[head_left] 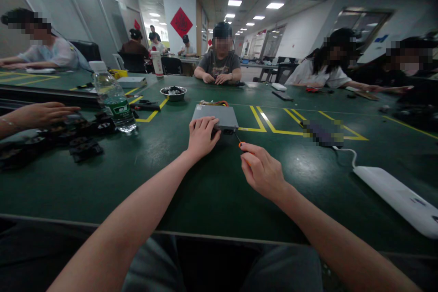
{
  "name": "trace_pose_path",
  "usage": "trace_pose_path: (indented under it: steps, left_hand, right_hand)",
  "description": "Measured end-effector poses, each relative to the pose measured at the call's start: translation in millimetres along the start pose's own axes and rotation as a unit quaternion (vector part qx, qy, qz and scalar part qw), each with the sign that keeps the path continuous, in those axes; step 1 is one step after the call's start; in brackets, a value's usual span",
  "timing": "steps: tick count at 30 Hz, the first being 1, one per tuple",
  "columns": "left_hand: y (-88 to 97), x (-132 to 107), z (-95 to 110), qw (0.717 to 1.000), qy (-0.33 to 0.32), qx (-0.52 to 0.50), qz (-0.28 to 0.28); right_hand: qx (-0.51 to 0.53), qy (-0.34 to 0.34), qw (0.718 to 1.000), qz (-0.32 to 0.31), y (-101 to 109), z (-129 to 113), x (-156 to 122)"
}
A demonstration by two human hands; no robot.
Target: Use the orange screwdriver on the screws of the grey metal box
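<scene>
Counted about my fingers: one grey metal box (pixel 224 116), one screwdriver (pixel 241 144) with an orange handle, one water bottle (pixel 118 107), one metal bowl (pixel 173 94) and one white power bank (pixel 393 198). My left hand (pixel 202 136) lies over the box's near left part, its four fingers extended and close together on the top face, the thumb held apart from them at the near edge. My right hand (pixel 263 171) has its fingers curled in, thumb and forefinger pinching the screwdriver's handle; the thin shaft points to the box's near right corner, just right of my left thumb (whether the tip touches, I cannot tell). Beyond my left fingers, coloured wires (pixel 214 103) emerge behind the box. Left of those fingers stands the bottle; farther left, one co-worker's hand (pixel 51 113) is above black parts (pixel 85 146), too blurred to count. The power bank lies right of my right fingers.
</scene>
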State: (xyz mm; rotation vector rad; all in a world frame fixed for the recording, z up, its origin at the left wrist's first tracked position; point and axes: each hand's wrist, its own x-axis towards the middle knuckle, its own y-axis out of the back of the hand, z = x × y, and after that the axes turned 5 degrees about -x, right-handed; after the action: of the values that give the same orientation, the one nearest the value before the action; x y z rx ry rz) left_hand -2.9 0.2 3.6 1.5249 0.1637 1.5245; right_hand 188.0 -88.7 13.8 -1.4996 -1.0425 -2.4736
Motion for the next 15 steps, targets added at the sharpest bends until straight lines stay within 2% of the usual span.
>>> trace_pose_path:
  steps: [8,15]
  left_hand:
    - [0.2,-0.3,-0.8,1.0,-0.005,-0.005,0.004]
    - [0.7,-0.3,-0.4,1.0,-0.003,-0.006,0.0]
  right_hand:
    - [-0.059,-0.017,0.998,0.022,4.2,1.3,5.4]
    - [-0.004,-0.035,0.999,0.029,2.6,2.2,3.7]
